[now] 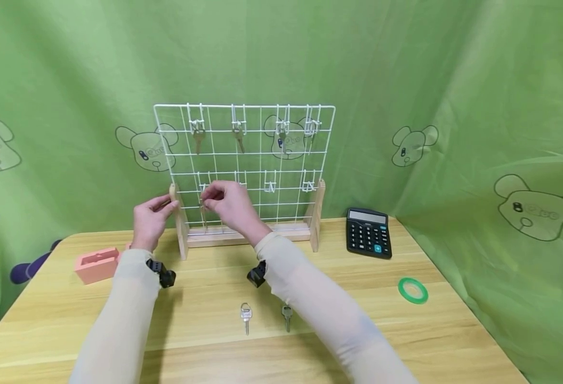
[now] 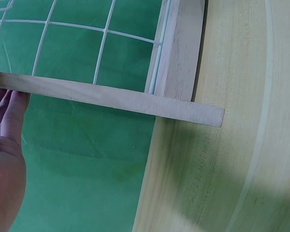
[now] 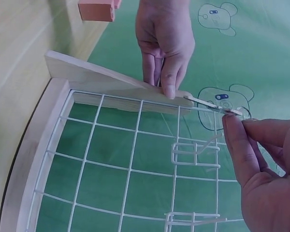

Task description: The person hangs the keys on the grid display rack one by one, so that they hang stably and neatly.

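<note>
A white wire grid rack (image 1: 260, 138) stands in a wooden base at the back of the table. My left hand (image 1: 151, 221) holds its left wooden upright (image 2: 111, 98), thumb on one side and fingers on the other. Between thumb and fingertips my right hand (image 1: 233, 208) pinches a key (image 3: 205, 103) by its head end, close to the lower-left hook (image 3: 195, 153). The key's ring (image 3: 244, 112) shows at the fingertips. Along the upper row, keys (image 1: 198, 141) hang from the hooks. Two lower hooks at the right, including the hook (image 1: 270, 186), hold no key.
Two keys lie on the table in front, one key (image 1: 246, 316) with a ring and another key (image 1: 287, 317) beside my right sleeve. A black calculator (image 1: 369, 234) and green tape roll (image 1: 413, 290) lie at right. A pink box (image 1: 96, 266) stands at left.
</note>
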`<state>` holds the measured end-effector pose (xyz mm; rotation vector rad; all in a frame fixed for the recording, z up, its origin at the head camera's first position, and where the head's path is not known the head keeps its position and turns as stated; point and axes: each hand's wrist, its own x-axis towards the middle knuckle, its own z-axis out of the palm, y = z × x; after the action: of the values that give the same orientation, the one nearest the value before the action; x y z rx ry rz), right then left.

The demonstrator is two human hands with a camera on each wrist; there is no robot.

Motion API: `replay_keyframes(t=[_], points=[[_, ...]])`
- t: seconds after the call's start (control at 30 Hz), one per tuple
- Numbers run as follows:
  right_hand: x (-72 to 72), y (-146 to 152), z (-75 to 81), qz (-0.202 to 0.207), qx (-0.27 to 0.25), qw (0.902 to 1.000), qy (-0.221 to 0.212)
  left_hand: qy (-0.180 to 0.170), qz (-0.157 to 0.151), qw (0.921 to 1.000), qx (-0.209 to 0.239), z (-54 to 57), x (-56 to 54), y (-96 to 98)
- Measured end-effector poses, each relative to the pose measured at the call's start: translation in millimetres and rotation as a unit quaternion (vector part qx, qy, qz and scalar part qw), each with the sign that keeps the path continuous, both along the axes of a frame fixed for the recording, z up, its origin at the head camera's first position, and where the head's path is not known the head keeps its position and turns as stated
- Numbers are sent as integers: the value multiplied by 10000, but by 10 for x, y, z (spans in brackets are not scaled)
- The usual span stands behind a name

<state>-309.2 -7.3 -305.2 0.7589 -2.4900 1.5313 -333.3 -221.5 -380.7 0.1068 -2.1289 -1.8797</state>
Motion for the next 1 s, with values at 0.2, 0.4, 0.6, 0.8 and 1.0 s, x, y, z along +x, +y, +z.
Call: replay_keyframes(t=[0.2, 0.4, 0.6, 0.8, 1.0], points=[[-68, -37, 49, -364, -252, 9990, -39, -11, -12, 10000, 3, -18, -16, -9], [-113, -130, 44, -538, -322, 9980, -117, 5, 30, 10000, -67, -25, -30, -35], [-146, -155, -13, -701, -275, 9971, -147, 3, 45, 10000, -17, -40, -40, -13], [-199, -178, -78, -743, -294, 9967, -166, 14, 86, 9999, -61, -59, -47, -20], [-239, -188, -138, -815, -295, 9960, -216, 2, 53, 9999, -94, -54, -53, -21]])
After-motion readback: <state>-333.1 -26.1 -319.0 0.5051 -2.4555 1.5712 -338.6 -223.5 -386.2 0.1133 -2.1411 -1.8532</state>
